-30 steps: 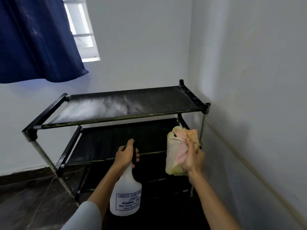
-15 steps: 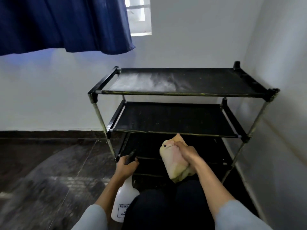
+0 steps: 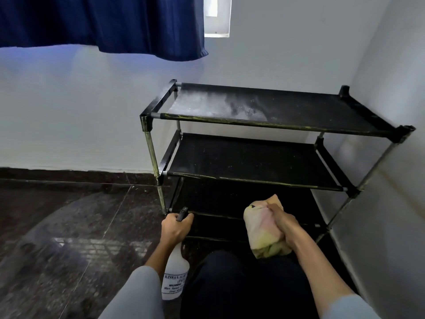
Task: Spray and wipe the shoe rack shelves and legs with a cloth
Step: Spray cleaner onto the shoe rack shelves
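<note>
A black shoe rack (image 3: pixel 264 125) with metal legs stands in the room's corner, its top shelf speckled with white spray on the left half. The middle shelf (image 3: pixel 250 162) and a lower shelf sit below it. My left hand (image 3: pixel 174 229) grips the trigger head of a white spray bottle (image 3: pixel 176 272), just in front of the rack's lower left leg. My right hand (image 3: pixel 284 224) grips a bunched yellow and pink cloth (image 3: pixel 262 229) in front of the lower shelf.
A dark blue curtain (image 3: pixel 103 21) hangs at the upper left beside a window (image 3: pixel 217 17). White walls close in behind and to the right of the rack. The dark tiled floor (image 3: pixel 69 226) stretches to the left. My dark-trousered knee (image 3: pixel 248 284) is at the bottom.
My view has pulled back and swung left, so the rack now sits to the right. Both hands have dropped from middle-shelf height to the lower shelf, still holding bottle and cloth.
</note>
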`<state>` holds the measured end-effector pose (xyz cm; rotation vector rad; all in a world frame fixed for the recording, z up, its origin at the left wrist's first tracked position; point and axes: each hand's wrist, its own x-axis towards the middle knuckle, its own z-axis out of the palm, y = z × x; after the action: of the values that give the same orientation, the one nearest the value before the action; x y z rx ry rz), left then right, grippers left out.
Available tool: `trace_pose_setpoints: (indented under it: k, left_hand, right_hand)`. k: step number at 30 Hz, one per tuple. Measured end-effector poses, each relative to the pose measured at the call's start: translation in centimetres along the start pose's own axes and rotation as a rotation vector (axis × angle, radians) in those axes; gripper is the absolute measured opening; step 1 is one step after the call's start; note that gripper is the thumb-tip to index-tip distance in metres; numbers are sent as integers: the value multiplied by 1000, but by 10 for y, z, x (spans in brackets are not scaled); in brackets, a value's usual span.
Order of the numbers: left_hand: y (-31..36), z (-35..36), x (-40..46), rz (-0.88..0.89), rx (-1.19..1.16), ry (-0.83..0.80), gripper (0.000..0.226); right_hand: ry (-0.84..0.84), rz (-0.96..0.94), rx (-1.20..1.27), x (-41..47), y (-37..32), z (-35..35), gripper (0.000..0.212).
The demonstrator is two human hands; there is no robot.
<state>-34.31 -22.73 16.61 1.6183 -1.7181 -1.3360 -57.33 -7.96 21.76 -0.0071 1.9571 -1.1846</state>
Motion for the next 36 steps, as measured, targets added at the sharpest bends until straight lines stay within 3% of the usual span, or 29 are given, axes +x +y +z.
trace_pose_setpoints:
  k: [9, 14, 18, 21, 26, 31, 34, 36]
  left_hand:
    - [-1, 22, 24, -135, -183, -118, 20]
    - [1, 32, 23, -126, 46, -9, 33]
    - [2, 35, 27, -160, 28, -64, 46]
    - [0, 40, 33, -196, -16, -92, 61]
    - [12, 55, 18, -124, 34, -82, 32]
    - [24, 77, 15, -133, 36, -98, 41]
    - [28, 91, 15, -143, 25, -175, 52]
    - [32, 100, 14, -147, 17, -212, 43]
  right_hand:
    - [112, 14, 31, 19, 13, -45, 57]
    - [135, 33, 50, 23, 19, -70, 59]
    - [145, 15, 29, 21, 21, -82, 42]
    - [146, 23, 55, 19, 22, -81, 51]
    - [108, 38, 101, 23, 21, -77, 58]
    - [109, 35, 122, 32, 21, -81, 71]
    - [94, 47, 129, 34, 21, -88, 66]
    - [82, 52, 141, 37, 23, -94, 61]
